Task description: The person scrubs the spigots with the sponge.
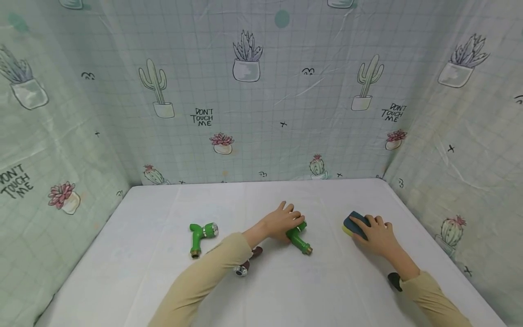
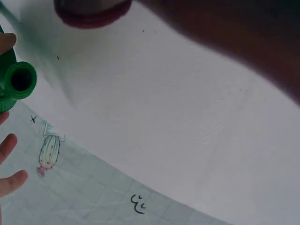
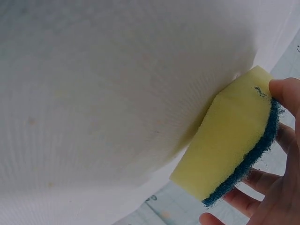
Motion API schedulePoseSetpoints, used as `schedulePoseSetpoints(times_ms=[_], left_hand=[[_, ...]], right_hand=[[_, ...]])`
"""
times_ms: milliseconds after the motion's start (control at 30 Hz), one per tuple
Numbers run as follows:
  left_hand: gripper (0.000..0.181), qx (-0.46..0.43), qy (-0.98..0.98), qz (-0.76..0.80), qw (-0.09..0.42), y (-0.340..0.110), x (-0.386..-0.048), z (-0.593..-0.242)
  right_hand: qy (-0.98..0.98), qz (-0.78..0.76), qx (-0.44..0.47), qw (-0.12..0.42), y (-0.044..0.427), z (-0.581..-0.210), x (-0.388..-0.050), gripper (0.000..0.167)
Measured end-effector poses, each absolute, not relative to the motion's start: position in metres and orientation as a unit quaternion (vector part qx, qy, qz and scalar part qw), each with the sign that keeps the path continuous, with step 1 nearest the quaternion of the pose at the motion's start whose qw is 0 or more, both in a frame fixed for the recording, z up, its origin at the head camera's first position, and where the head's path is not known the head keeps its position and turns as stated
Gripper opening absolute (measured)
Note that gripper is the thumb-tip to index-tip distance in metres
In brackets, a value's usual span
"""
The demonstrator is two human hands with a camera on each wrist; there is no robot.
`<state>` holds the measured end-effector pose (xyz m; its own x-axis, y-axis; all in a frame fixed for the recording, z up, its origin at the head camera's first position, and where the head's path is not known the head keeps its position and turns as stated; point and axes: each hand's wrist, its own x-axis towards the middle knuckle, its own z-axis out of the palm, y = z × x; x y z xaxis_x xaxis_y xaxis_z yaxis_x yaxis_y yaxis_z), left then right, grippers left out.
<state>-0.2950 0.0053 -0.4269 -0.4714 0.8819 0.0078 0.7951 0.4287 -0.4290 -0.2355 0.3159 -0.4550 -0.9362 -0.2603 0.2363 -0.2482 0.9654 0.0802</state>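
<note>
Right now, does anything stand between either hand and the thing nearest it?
Nothing visible does: the left hand grips one brass-tipped green fitting, and the right hand directly holds the scouring sponge.

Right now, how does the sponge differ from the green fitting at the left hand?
The sponge is yellow with a dark blue layer; the green fitting has a brass-coloured tip. The sponge is blocky; the green fitting is tubular. The right hand holds the sponge, the left hand the green fitting. Both are in hand.
</note>
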Motion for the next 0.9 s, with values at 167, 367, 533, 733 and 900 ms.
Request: schedulePoseSetpoints(times_ms=[167, 367, 533, 733, 900], left_hand=[[0.076, -0.496, -0.840, 0.163, 0.146, -0.006, -0.290, -0.417], [0.072, -0.488, -0.846, 0.114, 0.185, -0.021, -0.289, -0.409], [0.073, -0.478, -0.850, 0.057, 0.212, -0.034, -0.289, -0.405], [0.074, -0.477, -0.839, 0.006, 0.260, -0.046, -0.285, -0.400], [0.073, -0.471, -0.832, -0.004, 0.294, -0.054, -0.280, -0.398]], right_hand=[[-0.984, -0.027, 0.127, 0.121, 0.315, -0.455, -0.236, 0.050], [-0.987, -0.026, 0.121, 0.107, 0.312, -0.451, -0.235, 0.050], [-0.984, -0.023, 0.131, 0.119, 0.310, -0.448, -0.234, 0.049], [-0.974, -0.005, 0.164, 0.159, 0.305, -0.444, -0.232, 0.050], [-0.958, 0.009, 0.197, 0.210, 0.295, -0.439, -0.231, 0.052]])
